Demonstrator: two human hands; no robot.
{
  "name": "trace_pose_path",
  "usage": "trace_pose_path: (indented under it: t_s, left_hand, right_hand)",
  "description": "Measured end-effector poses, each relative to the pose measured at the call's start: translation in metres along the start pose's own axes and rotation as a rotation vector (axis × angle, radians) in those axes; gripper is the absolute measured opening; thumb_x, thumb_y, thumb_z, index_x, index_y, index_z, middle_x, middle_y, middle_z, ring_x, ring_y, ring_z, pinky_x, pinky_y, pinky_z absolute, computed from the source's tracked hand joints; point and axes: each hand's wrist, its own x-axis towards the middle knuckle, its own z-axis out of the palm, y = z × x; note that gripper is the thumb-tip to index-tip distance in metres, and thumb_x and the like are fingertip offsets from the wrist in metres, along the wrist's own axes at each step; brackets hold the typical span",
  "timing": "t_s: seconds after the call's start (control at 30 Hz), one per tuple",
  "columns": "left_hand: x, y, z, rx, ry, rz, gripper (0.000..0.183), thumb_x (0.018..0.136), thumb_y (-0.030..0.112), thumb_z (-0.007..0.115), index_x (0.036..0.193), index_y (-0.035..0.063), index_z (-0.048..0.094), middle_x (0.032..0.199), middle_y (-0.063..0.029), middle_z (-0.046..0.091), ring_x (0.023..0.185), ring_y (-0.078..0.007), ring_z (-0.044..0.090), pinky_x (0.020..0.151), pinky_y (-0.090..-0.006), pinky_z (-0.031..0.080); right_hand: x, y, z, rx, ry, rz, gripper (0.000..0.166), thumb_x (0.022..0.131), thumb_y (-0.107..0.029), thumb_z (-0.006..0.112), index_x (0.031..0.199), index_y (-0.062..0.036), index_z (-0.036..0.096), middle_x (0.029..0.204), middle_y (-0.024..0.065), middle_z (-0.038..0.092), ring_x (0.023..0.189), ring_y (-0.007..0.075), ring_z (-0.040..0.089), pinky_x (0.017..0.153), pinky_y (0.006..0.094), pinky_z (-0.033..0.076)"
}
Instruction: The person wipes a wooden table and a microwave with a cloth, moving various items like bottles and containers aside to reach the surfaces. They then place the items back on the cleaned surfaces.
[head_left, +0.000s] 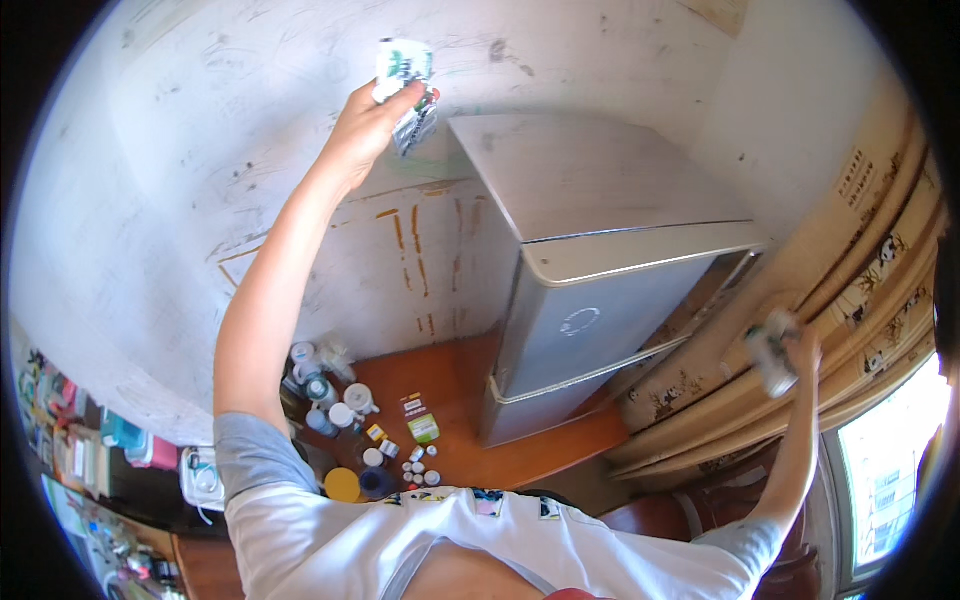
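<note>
My left hand (366, 129) is raised high in front of the scuffed white wall. It grips a bunch of small packets (405, 64), white and green on top, with a crinkled shiny wrapper hanging below. Out to the right, my right hand (807, 349) holds a white-and-greenish packet (772, 360) in front of the curtain; motion blurs both, so its kind is unclear. Between my arms stands a silver two-door refrigerator (600, 315), its bare-looking top (600, 169) lower in the picture than my left hand.
A reddish-brown wooden surface (465, 382) bears white mugs (360, 398), jars, a yellow round lid (342, 485), a green-and-white box (423, 428) and several small bottles. Panda-print curtains (862, 322) hang beside a bright window (892, 465). Cluttered shelving (75, 457) lies at far left.
</note>
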Motion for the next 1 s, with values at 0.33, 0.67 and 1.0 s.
trace_pose_path:
  t_s: [0.33,0.67,1.0]
  left_hand:
    - [0.102,-0.001,0.167,0.768,-0.594,0.572,0.030,0.091,0.031,0.047,0.113,0.0106,0.051,0.108,-0.0122,0.052,0.101,-0.0286,0.049,0.087,-0.0408,0.041]
    - [0.135,-0.021,0.272,0.848,-0.764,0.637,0.056,0.076,0.049,0.064,0.109,0.0065,0.048,0.102,-0.0131,0.053,0.099,-0.0284,0.050,0.083,-0.0368,0.041]
    - [0.145,-0.016,0.232,0.557,-0.870,0.257,0.085,0.066,0.074,0.054,0.116,0.0065,0.051,0.093,-0.0036,0.054,0.092,-0.0141,0.050,0.080,-0.0283,0.041]
  right_hand:
    - [-0.386,0.100,0.188,1.371,-0.296,1.162,0.025,0.070,-0.009,0.061,0.094,-0.0001,0.059,0.085,0.0091,0.059,0.075,0.0215,0.057,0.069,0.0364,0.049]
    - [-0.433,0.071,0.237,1.850,-0.220,1.468,0.013,0.079,-0.014,0.058,0.085,-0.0025,0.058,0.074,0.0083,0.060,0.065,0.0237,0.060,0.062,0.0386,0.051]
    - [-0.393,0.007,0.207,1.641,-0.415,1.451,0.018,0.080,-0.010,0.057,0.094,0.0010,0.056,0.081,0.0093,0.060,0.070,0.0226,0.059,0.066,0.0364,0.050]
